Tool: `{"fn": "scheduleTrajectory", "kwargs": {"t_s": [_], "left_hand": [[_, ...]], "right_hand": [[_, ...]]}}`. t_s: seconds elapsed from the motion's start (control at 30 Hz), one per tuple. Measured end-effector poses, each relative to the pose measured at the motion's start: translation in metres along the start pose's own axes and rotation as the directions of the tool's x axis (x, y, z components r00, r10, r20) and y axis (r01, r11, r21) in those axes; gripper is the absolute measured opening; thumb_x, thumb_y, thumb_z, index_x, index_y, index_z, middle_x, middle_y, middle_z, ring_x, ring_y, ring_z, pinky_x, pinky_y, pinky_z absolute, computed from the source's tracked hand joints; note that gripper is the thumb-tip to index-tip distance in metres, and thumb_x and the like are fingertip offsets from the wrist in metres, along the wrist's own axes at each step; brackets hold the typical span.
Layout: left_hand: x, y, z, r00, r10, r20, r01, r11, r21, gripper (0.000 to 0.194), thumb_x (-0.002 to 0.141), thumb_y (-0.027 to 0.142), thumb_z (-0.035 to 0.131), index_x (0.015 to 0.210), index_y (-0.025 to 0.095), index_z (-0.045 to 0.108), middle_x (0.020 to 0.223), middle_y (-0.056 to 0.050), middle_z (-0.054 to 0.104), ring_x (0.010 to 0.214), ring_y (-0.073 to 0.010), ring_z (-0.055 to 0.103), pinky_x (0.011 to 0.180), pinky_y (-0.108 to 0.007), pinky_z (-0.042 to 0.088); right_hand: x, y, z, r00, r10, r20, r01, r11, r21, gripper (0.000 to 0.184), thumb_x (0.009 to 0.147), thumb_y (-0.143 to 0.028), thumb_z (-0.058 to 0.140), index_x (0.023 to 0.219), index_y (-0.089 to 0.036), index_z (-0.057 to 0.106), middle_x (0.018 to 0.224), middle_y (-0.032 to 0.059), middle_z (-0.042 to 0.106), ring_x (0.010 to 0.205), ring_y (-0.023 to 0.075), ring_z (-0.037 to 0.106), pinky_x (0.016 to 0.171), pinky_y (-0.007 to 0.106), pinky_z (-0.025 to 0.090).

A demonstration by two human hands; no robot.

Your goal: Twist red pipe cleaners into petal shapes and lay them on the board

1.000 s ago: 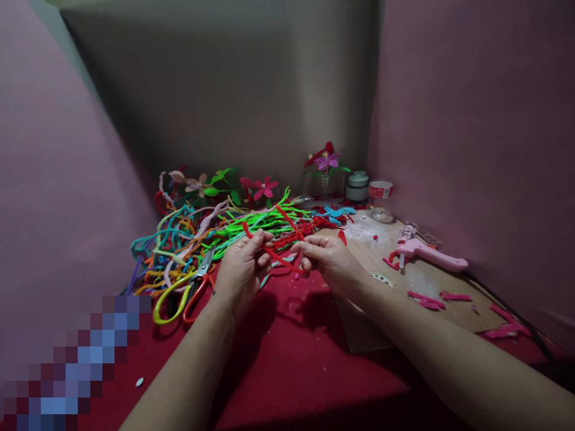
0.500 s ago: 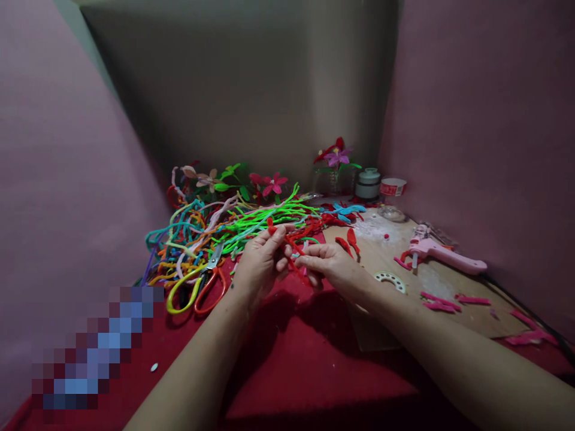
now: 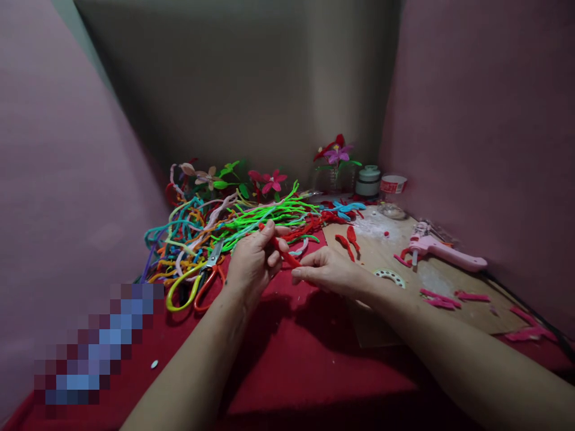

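Note:
A red pipe cleaner runs between my two hands, above the red cloth. My left hand is closed on its upper part, with the tip showing above the thumb. The fingers of my right hand pinch its lower right end. On the board just beyond my right hand lie two red petal-shaped pieces. Scissors with one yellow and one orange handle lie to the left of my left hand. Behind the hands spreads a heap of green pipe cleaners.
A pink glue gun rests on the brown board at right, near pink scraps. Tangled coloured pipe cleaners lie left. Along the back stand pipe-cleaner flowers, a grey-green jar and a cup.
The red pipe cleaner was looped and crossed between my hands; now it forms one short, straighter length. My hands stay close together. The whole view has shifted, moving the scene rightward.

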State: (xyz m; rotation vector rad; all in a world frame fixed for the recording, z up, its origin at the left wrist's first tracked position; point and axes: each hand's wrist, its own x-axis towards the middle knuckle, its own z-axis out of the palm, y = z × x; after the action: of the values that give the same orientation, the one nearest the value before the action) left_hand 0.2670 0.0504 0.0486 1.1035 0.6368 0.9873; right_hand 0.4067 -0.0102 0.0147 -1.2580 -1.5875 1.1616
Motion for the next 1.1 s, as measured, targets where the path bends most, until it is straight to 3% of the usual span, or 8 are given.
{"fn": "scheduleTrajectory", "kwargs": {"t_s": [0.1, 0.2, 0.3, 0.4, 0.63, 0.83, 1.0, 1.1], "left_hand": [[-0.002, 0.0, 0.003, 0.999, 0.036, -0.031, -0.035, 0.999, 0.025, 0.028, 0.074, 0.038, 0.059, 0.083, 0.011, 0.06, 0.051, 0.001, 0.057, 0.029, -0.0022, 0.028, 0.029, -0.016, 0.021], [-0.001, 0.001, 0.002, 0.997, 0.061, -0.057, -0.06, 0.998, 0.015, 0.032, 0.073, 0.044, 0.059, 0.081, 0.012, 0.059, 0.051, 0.001, 0.058, 0.029, -0.0018, 0.029, 0.03, -0.016, 0.022], [0.001, 0.001, 0.0, 0.992, 0.094, -0.085, -0.095, 0.995, -0.011, 0.036, 0.072, 0.048, 0.059, 0.076, 0.013, 0.058, 0.051, 0.001, 0.059, 0.028, -0.0012, 0.029, 0.031, -0.015, 0.022], [0.002, 0.0, -0.001, 0.987, 0.135, -0.084, -0.138, 0.99, -0.021, 0.037, 0.073, 0.05, 0.058, 0.073, 0.013, 0.057, 0.052, 0.0, 0.06, 0.029, -0.0013, 0.031, 0.031, -0.015, 0.022], [-0.001, -0.001, 0.002, 0.986, 0.161, -0.034, -0.162, 0.986, -0.034, 0.038, 0.072, 0.051, 0.057, 0.071, 0.014, 0.056, 0.054, 0.0, 0.06, 0.032, -0.003, 0.036, 0.032, -0.016, 0.027], [-0.001, -0.001, 0.005, 0.982, 0.186, -0.026, -0.187, 0.982, -0.035, 0.033, 0.074, 0.046, 0.059, 0.068, 0.013, 0.056, 0.053, 0.001, 0.056, 0.032, -0.0035, 0.037, 0.031, -0.017, 0.031], [0.0, -0.001, 0.004, 0.981, 0.189, -0.036, -0.19, 0.981, -0.027, 0.032, 0.074, 0.045, 0.059, 0.067, 0.013, 0.056, 0.052, 0.001, 0.054, 0.035, -0.0046, 0.039, 0.033, -0.018, 0.034], [0.001, 0.001, 0.002, 0.981, 0.186, -0.053, -0.187, 0.982, -0.012, 0.034, 0.074, 0.047, 0.058, 0.067, 0.013, 0.056, 0.052, 0.001, 0.054, 0.036, -0.0048, 0.038, 0.034, -0.019, 0.035]], "right_hand": [[-0.001, -0.002, 0.0, 0.998, 0.039, 0.057, -0.042, 0.997, 0.058, 0.027, 0.075, -0.033, 0.057, 0.056, -0.015, 0.054, 0.039, -0.0077, 0.035, 0.034, 0.0035, 0.028, 0.035, 0.02, 0.018], [-0.001, 0.001, 0.001, 0.996, 0.025, 0.081, -0.044, 0.968, 0.246, 0.026, 0.078, -0.035, 0.054, 0.061, -0.015, 0.053, 0.042, -0.0068, 0.039, 0.033, 0.0046, 0.034, 0.034, 0.019, 0.024], [0.003, 0.009, 0.001, 0.997, 0.008, 0.073, -0.044, 0.86, 0.508, 0.023, 0.075, -0.035, 0.058, 0.065, -0.015, 0.054, 0.05, -0.0055, 0.045, 0.034, 0.0044, 0.036, 0.034, 0.019, 0.031], [0.006, 0.015, 0.001, 0.995, 0.071, 0.064, -0.095, 0.765, 0.637, 0.017, 0.07, -0.028, 0.064, 0.072, -0.012, 0.058, 0.057, -0.0027, 0.05, 0.039, 0.0048, 0.041, 0.036, 0.019, 0.038], [0.005, 0.011, 0.007, 0.988, 0.151, 0.019, -0.121, 0.706, 0.698, 0.01, 0.066, -0.019, 0.066, 0.068, -0.011, 0.059, 0.055, -0.0038, 0.048, 0.039, 0.0032, 0.038, 0.036, 0.017, 0.035], [0.003, 0.009, 0.016, 0.998, 0.068, 0.007, -0.063, 0.881, 0.468, 0.018, 0.071, -0.024, 0.06, 0.058, -0.013, 0.053, 0.044, -0.0051, 0.043, 0.034, 0.005, 0.039, 0.032, 0.017, 0.034], [0.001, 0.008, 0.018, 0.988, 0.069, 0.14, -0.143, 0.75, 0.646, 0.015, 0.077, -0.025, 0.054, 0.068, -0.014, 0.05, 0.058, 0.0006, 0.057, 0.046, 0.0114, 0.057, 0.042, 0.022, 0.047], [0.002, 0.008, 0.016, 0.984, 0.041, 0.171, -0.153, 0.683, 0.715, 0.01, 0.079, -0.021, 0.053, 0.077, -0.012, 0.053, 0.063, 0.003, 0.061, 0.047, 0.0109, 0.058, 0.043, 0.021, 0.047]]}}
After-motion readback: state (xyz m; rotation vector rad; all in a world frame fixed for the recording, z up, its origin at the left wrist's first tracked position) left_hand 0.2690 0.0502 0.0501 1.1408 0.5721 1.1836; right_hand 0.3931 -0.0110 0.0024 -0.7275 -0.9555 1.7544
